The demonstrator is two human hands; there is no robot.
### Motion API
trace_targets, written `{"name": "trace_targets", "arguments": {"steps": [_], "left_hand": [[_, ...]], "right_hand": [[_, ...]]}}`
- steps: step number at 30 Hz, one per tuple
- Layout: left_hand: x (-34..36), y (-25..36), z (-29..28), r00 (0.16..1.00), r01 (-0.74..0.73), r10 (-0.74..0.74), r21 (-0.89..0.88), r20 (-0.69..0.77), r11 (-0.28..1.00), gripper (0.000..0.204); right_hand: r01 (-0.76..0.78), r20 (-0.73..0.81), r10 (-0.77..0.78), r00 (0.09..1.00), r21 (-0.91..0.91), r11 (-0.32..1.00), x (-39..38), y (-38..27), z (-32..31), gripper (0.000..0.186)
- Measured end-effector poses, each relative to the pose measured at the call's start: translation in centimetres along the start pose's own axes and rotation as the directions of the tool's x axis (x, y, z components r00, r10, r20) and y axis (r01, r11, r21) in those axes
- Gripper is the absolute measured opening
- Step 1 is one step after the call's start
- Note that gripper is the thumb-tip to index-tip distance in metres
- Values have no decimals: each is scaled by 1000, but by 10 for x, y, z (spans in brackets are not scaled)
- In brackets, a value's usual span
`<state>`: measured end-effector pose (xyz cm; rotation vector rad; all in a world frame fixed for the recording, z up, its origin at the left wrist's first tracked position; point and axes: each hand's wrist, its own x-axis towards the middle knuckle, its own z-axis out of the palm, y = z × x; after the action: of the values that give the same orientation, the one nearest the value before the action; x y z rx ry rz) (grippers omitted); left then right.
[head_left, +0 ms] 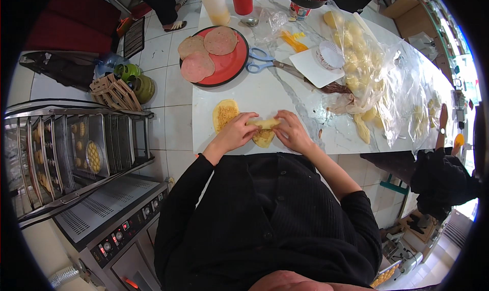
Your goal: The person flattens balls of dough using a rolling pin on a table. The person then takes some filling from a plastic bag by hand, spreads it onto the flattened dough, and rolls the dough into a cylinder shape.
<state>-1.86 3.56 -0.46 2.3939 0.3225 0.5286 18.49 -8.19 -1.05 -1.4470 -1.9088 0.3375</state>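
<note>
Both hands pinch dough piece (264, 129) at near table edge (305, 148): left hand (235, 133), right hand (292, 132) fingers gripping its ends, rolling half done; second filled round (224, 114) waits beside, ham plate (232, 67) untouched

Clear plastic bags (372, 72) of pale rolls – table's right, cardboard box (402, 6) – far corner

A single head-worn fisheye view looks steeply down from above the person's own chest. The white table (305, 92) fills the upper centre, close by, while the rack of trays (66, 153) bends along the left rim and the tiled floor (163, 67) shows at upper left.
</note>
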Motion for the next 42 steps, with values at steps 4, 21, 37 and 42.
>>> {"name": "trace_targets", "arguments": {"steps": [4, 21, 37, 42], "left_hand": [[7, -4, 2, 985, 165, -162, -45, 52, 985, 34], [-13, -11, -5, 994, -53, 54, -10, 99, 999, 26], [-7, 16, 16, 985, 160, -163, 56, 47, 985, 25], [-23, 21, 15, 1000, 6, -6, 27, -24, 1000, 17]], "right_hand": [[-168, 73, 158, 985, 177, 970, 20, 7, 2, 18], [16, 42, -19, 999, 67, 998, -4, -5, 5, 22], [-61, 101, 52, 994, 89, 994, -8, -15, 9, 22], [-4, 135, -7, 991, 83, 997, -15, -20, 4, 21]]}}
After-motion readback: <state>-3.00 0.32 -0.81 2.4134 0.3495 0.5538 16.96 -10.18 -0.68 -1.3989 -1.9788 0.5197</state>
